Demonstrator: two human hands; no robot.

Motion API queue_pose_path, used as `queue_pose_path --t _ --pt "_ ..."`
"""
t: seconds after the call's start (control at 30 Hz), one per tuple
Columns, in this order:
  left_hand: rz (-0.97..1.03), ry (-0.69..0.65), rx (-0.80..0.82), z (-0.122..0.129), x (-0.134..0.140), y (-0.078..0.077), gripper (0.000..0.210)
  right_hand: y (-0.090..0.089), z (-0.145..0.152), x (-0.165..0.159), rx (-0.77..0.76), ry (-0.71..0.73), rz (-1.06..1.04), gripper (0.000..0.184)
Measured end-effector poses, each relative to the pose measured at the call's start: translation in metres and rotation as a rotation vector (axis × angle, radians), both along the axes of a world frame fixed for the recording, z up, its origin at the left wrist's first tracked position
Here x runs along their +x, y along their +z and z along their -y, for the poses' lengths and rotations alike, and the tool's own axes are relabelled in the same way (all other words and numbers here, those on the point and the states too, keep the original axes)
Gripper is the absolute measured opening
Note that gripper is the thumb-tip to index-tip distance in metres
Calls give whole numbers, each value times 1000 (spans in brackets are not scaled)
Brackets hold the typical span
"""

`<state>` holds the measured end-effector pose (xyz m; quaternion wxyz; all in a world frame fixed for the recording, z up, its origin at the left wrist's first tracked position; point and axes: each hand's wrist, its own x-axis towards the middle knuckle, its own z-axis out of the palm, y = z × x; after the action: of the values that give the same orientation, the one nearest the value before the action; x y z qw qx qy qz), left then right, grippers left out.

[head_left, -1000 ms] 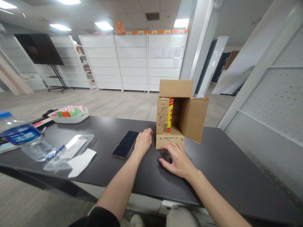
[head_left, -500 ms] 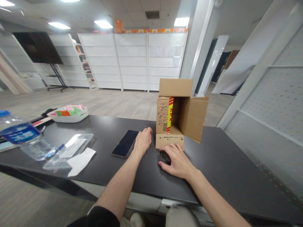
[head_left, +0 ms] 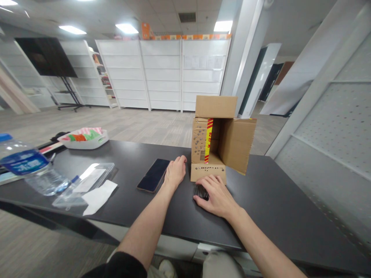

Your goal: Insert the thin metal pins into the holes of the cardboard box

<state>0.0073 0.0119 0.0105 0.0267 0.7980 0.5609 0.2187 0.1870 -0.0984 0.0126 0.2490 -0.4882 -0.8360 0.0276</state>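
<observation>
My right hand [head_left: 216, 195] is curved round a row of thin, dark metal pins [head_left: 202, 192], with the thumb at the near side and the fingers at the far side. What they are exactly is too small to tell. Just beyond them stands an open cardboard box [head_left: 198, 141]; its lower front flap has rows of small holes and touches or nearly touches my right fingers. My left hand [head_left: 175, 172] rests on the table between the phone [head_left: 153, 175] and the box, its fingers loosely curled, with nothing visible in them.
On the black table [head_left: 261, 204] to the left are a water bottle [head_left: 29, 164], a clear plastic case [head_left: 97, 177], a piece of white paper [head_left: 100, 197] and a white tray [head_left: 84, 144] with colourful contents. A perforated panel [head_left: 333, 143] borders the right side.
</observation>
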Motion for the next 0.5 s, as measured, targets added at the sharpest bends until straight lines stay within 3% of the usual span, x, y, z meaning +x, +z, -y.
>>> queue_pose_path --t 0.5 --pt "-2 -1 6 -1 0 -2 23 0 0 -3 41 20 51 20"
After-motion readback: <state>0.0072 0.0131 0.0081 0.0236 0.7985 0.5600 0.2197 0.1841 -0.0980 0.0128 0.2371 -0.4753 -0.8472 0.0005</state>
